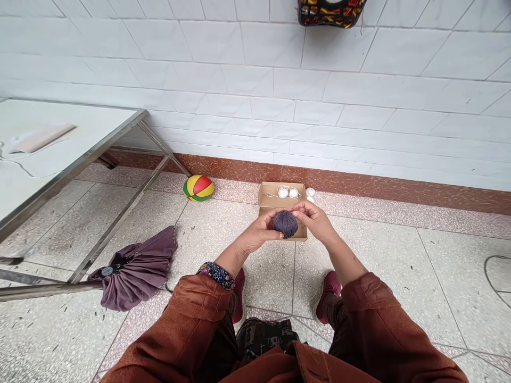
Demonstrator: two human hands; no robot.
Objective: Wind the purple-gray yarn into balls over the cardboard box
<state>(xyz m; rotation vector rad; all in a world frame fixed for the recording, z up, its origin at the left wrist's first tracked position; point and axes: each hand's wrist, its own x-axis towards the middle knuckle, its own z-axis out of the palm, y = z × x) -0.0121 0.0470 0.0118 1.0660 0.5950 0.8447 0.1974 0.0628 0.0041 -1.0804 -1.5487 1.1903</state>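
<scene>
A dark grey-purple ball of yarn (pixel 286 224) is held in front of me, above an open cardboard box on the floor. My left hand (pixel 258 230) grips it from the left, thumb below and fingers over the top. At the ball's upper right edge, my right hand (pixel 313 219) has thumb and fingers pinched together; whatever thin thing lies between them is too small to make out. The cardboard box (pixel 262 198) has its lid raised, and part of it is hidden behind my hands and the ball. Two white yarn balls (pixel 283 192) with loose strands sit at the lid.
Another white object (pixel 310 193) lies right of the box. A colourful ball (pixel 198 188) rests by the wall near a metal-framed table (pixel 75 159). Purple cloth (pixel 139 266) lies by the table's lower bar. A dark patterned object (pixel 332 13) shows at the top; a cable (pixel 489 274) lies far right.
</scene>
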